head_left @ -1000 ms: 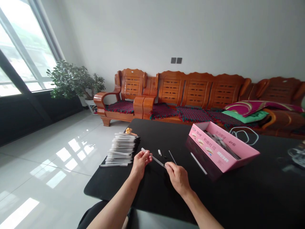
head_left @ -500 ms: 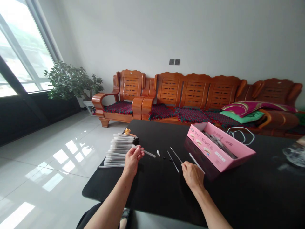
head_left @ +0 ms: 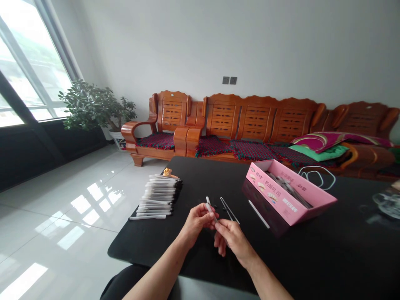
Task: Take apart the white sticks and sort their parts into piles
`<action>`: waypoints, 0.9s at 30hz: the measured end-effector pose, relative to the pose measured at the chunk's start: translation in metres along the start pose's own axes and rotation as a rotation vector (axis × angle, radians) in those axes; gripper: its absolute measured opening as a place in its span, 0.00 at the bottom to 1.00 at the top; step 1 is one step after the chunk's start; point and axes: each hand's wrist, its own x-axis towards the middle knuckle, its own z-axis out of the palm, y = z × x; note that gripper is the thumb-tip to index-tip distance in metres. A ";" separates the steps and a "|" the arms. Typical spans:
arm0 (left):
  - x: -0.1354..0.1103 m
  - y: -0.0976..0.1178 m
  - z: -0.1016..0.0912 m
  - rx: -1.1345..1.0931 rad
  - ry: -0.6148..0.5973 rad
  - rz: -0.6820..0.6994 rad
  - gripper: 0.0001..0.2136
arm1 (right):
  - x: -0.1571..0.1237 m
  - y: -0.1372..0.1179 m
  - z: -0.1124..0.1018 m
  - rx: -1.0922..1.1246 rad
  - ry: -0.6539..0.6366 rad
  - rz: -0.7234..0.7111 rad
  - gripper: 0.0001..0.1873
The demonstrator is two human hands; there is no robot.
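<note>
My left hand (head_left: pixel 197 221) pinches a translucent white pen barrel (head_left: pixel 212 211) between thumb and fingers, above the black table. At the barrel's near end, the thumb and forefinger of my right hand (head_left: pixel 233 238) are closed on it, its other fingers hanging loosely below. Just beyond my hands lie a short white pen cap (head_left: pixel 208 200) and small black pieces (head_left: pixel 215 206). Two thin pen refills (head_left: pixel 229 210) rest side by side, close to my right hand. Farther right is another white barrel (head_left: pixel 258 214). A row of several white pens (head_left: pixel 156 198) with dark ends lies at the left.
A pink open box (head_left: pixel 290 204) holding grey strip-like items stands on the black table (head_left: pixel 193 266). Behind it is a white cable loop (head_left: pixel 328 179); a glass object (head_left: pixel 387 204) sits far right. A small orange figurine (head_left: pixel 167 171) is beside the pens. A wooden sofa (head_left: pixel 256 118) lines the wall.
My left hand has brought the barrel rightward from the pen row. My right hand has laid its refill beside the other one and moved left to grip the barrel.
</note>
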 end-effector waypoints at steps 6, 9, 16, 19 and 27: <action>0.001 0.007 0.000 -0.027 0.045 -0.016 0.18 | 0.000 0.003 0.006 0.371 -0.152 0.090 0.24; 0.002 0.004 0.002 0.014 0.128 0.062 0.17 | 0.001 -0.005 0.009 0.191 -0.049 0.007 0.24; 0.011 0.013 -0.014 -0.049 0.314 0.152 0.15 | -0.002 -0.010 0.022 -1.073 0.372 -0.420 0.19; 0.019 0.034 -0.040 -0.166 0.608 0.291 0.14 | -0.010 -0.004 0.014 -1.262 0.379 -0.445 0.19; 0.029 0.003 -0.049 0.243 0.388 0.062 0.14 | 0.006 0.014 -0.087 -1.367 0.738 0.057 0.17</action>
